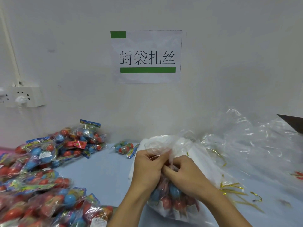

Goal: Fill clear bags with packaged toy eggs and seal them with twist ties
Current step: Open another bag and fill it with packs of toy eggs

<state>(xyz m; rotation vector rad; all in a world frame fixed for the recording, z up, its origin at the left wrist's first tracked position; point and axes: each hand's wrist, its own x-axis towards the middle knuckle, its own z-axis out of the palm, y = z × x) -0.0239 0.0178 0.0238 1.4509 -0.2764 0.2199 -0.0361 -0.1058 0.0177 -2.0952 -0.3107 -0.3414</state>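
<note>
The gathered neck of the clear bag (165, 154) was pinched by left hand (148, 167) and right hand (183, 173); slackened fingers could have spilled the toy eggs (170, 195).

A packing station in a small workshop or factory room

A printed paper sign (146, 56) with green bars and the characters 封袋扎丝 is stuck to the plain white wall (229, 63) straight ahead, marking the post; under it a pale blue bench (105, 174) carries bulk stock: heaps of packaged toy eggs (49, 161) on the left, loose clear bags (255, 145) piled on the right, gold twist ties (232, 189) scattered near them; a white power strip (23, 96) is fixed to the wall at the left with a cable running up from it.
</note>
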